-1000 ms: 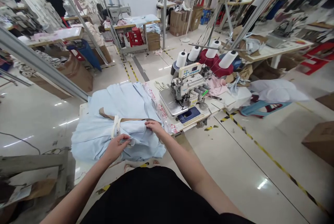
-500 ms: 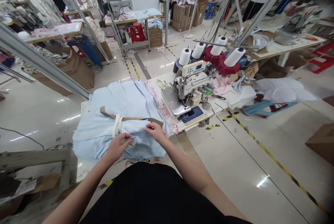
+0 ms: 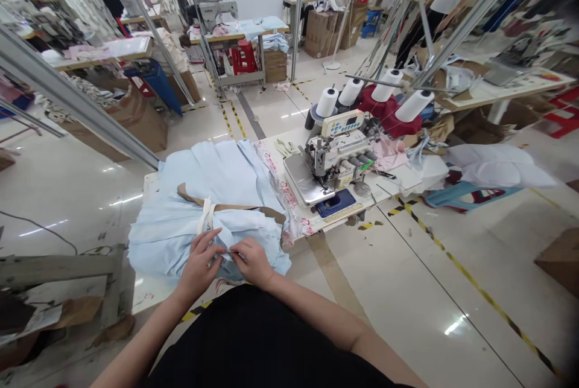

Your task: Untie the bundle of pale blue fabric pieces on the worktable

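Observation:
A large heap of light blue fabric [image 3: 203, 165] covers the left end of the sewing table. At its near edge my left hand [image 3: 201, 261] pinches the cloth between thumb and fingers. Close beside it, my right hand [image 3: 251, 262] grips the same blue fabric, fingertips almost meeting those of the left. A white strap [image 3: 207, 216] lies across the heap just beyond my left hand. Behind both hands a brown strip [image 3: 253, 209] runs over the cloth. What exactly lies between the fingertips is too small to make out beyond blue fabric.
Right of the heap stands an overlock sewing machine [image 3: 337, 152] with white thread cones [image 3: 384, 85] behind it. A dark blue pad [image 3: 335, 203] lies before it. A metal post [image 3: 90, 86] slants past the table's left. Other people work at tables farther back.
My right hand has moved left and toward me, from the heap's right side to beside my left hand. My left hand has shifted slightly nearer me. The view has turned a little.

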A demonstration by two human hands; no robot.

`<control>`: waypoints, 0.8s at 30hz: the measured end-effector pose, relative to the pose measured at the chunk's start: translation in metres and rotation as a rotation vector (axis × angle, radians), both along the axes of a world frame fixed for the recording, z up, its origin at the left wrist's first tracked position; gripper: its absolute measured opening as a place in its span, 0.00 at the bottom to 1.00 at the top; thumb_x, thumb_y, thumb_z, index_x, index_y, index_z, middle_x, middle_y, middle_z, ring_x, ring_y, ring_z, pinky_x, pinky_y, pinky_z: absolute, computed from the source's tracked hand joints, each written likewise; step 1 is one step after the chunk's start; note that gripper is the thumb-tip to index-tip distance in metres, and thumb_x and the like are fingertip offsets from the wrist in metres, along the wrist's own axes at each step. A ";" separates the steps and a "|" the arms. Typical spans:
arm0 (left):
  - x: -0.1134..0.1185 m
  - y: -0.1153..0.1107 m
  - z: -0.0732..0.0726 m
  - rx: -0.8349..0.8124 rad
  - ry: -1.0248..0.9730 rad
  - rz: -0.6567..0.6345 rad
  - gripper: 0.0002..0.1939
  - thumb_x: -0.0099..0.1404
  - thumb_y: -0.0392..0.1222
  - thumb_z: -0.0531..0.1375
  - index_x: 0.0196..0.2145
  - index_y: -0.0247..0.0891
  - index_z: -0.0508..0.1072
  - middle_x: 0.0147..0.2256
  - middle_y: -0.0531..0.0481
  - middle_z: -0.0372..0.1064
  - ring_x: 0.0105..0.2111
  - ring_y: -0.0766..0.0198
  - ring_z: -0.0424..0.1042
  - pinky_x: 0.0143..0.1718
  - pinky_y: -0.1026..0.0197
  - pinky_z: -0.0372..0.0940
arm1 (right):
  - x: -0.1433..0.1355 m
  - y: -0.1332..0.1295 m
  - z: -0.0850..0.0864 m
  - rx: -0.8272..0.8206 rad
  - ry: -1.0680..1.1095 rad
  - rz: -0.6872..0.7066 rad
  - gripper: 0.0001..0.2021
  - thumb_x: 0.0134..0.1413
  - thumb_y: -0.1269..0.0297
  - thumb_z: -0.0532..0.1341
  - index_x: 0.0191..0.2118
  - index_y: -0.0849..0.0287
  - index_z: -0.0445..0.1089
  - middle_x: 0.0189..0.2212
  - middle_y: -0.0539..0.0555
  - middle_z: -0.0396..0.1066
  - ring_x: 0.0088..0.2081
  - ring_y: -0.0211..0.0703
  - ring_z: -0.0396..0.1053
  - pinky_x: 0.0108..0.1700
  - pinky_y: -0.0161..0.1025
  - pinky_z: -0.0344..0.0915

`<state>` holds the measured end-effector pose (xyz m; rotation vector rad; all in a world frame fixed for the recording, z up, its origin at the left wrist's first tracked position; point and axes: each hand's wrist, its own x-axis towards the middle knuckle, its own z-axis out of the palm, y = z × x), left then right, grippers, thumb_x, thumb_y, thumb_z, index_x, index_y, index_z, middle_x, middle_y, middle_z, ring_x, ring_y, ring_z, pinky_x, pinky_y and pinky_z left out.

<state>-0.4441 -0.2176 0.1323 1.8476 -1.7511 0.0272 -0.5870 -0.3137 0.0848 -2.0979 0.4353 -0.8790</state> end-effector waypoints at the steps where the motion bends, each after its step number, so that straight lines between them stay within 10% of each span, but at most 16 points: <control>1: 0.000 0.001 0.000 0.005 -0.012 -0.022 0.10 0.63 0.37 0.50 0.29 0.38 0.71 0.53 0.44 0.62 0.55 0.50 0.56 0.54 0.47 0.56 | 0.000 0.000 0.001 -0.004 -0.003 0.006 0.05 0.58 0.69 0.56 0.35 0.59 0.70 0.30 0.55 0.69 0.35 0.45 0.65 0.39 0.39 0.61; 9: 0.001 0.007 -0.003 0.046 0.084 -0.052 0.10 0.63 0.35 0.50 0.32 0.40 0.71 0.38 0.48 0.71 0.48 0.54 0.63 0.51 0.50 0.58 | -0.003 0.000 0.011 0.018 -0.023 0.057 0.07 0.60 0.68 0.54 0.36 0.60 0.69 0.31 0.55 0.68 0.36 0.44 0.64 0.40 0.39 0.61; 24: -0.006 0.026 0.002 0.007 0.478 0.304 0.09 0.57 0.41 0.51 0.32 0.38 0.70 0.35 0.47 0.67 0.40 0.59 0.67 0.46 0.57 0.64 | 0.004 -0.001 0.009 0.092 0.100 0.179 0.09 0.50 0.70 0.62 0.39 0.60 0.67 0.33 0.54 0.66 0.36 0.44 0.63 0.40 0.38 0.60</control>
